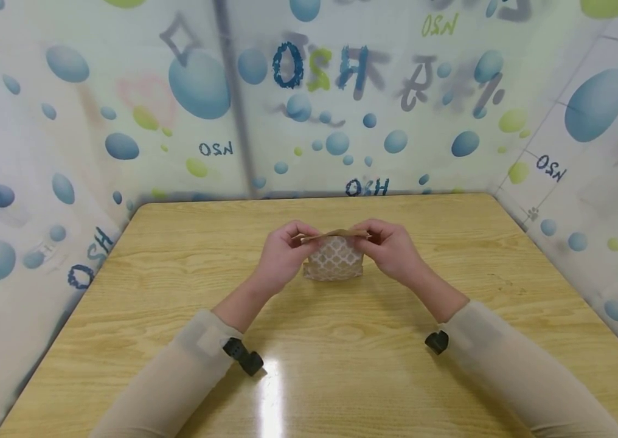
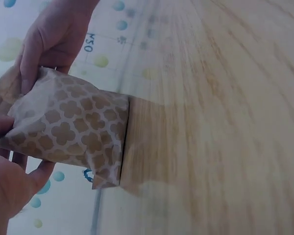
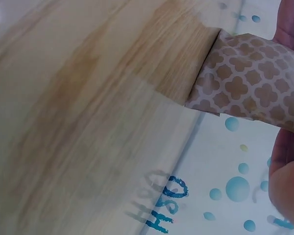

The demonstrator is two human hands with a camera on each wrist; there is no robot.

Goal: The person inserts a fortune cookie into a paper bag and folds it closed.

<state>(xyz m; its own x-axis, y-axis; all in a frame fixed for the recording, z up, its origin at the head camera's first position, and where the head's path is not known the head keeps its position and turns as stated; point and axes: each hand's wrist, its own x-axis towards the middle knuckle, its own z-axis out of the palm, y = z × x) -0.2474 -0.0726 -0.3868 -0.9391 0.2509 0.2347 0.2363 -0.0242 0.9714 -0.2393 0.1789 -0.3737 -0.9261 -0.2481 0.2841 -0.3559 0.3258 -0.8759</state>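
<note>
A brown paper bag (image 1: 334, 260) with a white lattice pattern stands upright on the wooden table, its top edge folded over. At the left end of that fold, my left hand (image 1: 283, 255) pinches the paper between thumb and fingers. My right hand (image 1: 391, 250) pinches the opposite end the same way. In the left wrist view the bag (image 2: 73, 122) spans the space between both hands, its base on the tabletop. The right wrist view shows the lower part of the bag (image 3: 250, 81); its top runs out of frame. Whatever the bag may contain is hidden.
The wooden table (image 1: 342, 365) reaches back to a wall (image 1: 309, 158) printed with blue and green dots and letters. Similar walls stand at both sides. Black wrist devices sit at the left cuff (image 1: 243, 356) and the right cuff (image 1: 437, 342).
</note>
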